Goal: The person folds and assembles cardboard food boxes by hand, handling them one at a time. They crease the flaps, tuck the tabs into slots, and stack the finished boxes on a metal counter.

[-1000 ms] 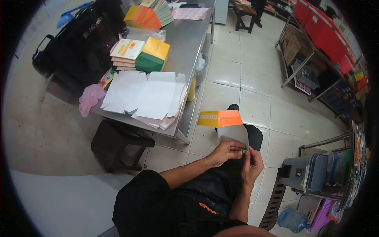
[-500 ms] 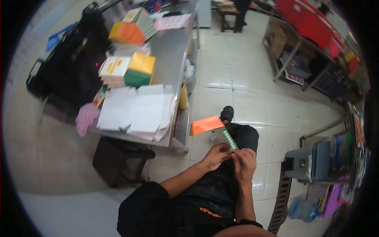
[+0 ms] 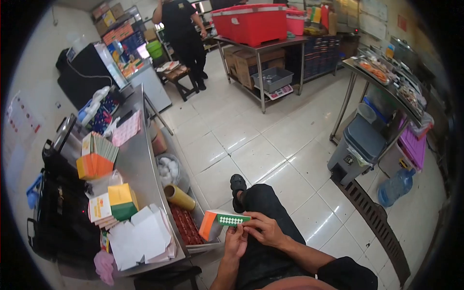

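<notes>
Step in hand, in my judgement: folding work on one printed box [image 3: 223, 220]. It lies in my grip, its orange panel [image 3: 207, 225] farthest left and its green panel [image 3: 234, 220] next to the fingertips. My left hand [image 3: 236, 244] pinches the box's near end between thumb and fingers, held narrow. My right hand [image 3: 266, 231], just beside it, pinches the same end, fingers likewise narrow. The exact fold under them is too small to tell. The next move, I judge, calls for a light, steady pinch from both sides, as the card looks thin and could crease.

Count, left to right. Well left of my fingers, at one metal worktop [image 3: 137, 153]: one orange stack [image 3: 96, 163] of cartons, farther off; one pink bag [image 3: 103, 266] at the edge; one yellow-and-green stack [image 3: 122, 200] of cartons; one pile of white sheets [image 3: 137, 241]. Single cartons and sheets cannot be counted. Between worktop and fingers: one yellow roll [image 3: 180, 197]. Beyond my fingers, near: one black shoe [image 3: 237, 183]. Well right of them: one grey bin [image 3: 355, 145], then one water bottle [image 3: 396, 187].
</notes>
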`<state>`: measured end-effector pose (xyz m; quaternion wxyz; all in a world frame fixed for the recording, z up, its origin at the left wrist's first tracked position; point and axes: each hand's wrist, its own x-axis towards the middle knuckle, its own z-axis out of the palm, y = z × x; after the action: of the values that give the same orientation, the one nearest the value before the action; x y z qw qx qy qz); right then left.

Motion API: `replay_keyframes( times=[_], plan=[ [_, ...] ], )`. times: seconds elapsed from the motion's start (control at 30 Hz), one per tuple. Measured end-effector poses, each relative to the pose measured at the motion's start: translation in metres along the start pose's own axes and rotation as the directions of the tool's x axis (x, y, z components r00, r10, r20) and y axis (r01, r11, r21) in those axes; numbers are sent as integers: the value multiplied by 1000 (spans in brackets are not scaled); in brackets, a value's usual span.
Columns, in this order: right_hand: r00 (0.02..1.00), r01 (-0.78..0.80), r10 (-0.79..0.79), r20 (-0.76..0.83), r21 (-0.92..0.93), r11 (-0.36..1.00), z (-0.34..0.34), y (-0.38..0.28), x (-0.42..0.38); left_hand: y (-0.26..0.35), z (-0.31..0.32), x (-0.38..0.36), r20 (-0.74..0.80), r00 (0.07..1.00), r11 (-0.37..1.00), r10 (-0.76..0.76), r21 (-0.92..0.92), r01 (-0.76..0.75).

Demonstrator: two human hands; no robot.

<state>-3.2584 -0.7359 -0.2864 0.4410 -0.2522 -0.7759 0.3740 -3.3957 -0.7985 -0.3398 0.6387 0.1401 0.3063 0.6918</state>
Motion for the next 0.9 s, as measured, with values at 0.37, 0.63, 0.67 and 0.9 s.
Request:
replay_keyframes(
  times=[0.37, 0.63, 0.67, 0.9],
  plan=[
    [986, 161, -165, 17, -333, 929, -22, -5, 36, 31, 37, -27, 45, 992, 593, 119, 798, -108],
    [973, 183, -160, 166, -131, 974, -32, -27, 34, 66, 37, -16, 244, 943, 10, 226, 967, -253],
    [977, 147, -132, 168, -83, 986, -36, -30, 30, 66, 35, -16, 265, 929, 56, 258, 956, -288],
    [940, -268, 186, 286, 279, 922, -42, -15, 17, 68, 12, -11, 64, 934, 548, 350, 795, -260]
  ],
)
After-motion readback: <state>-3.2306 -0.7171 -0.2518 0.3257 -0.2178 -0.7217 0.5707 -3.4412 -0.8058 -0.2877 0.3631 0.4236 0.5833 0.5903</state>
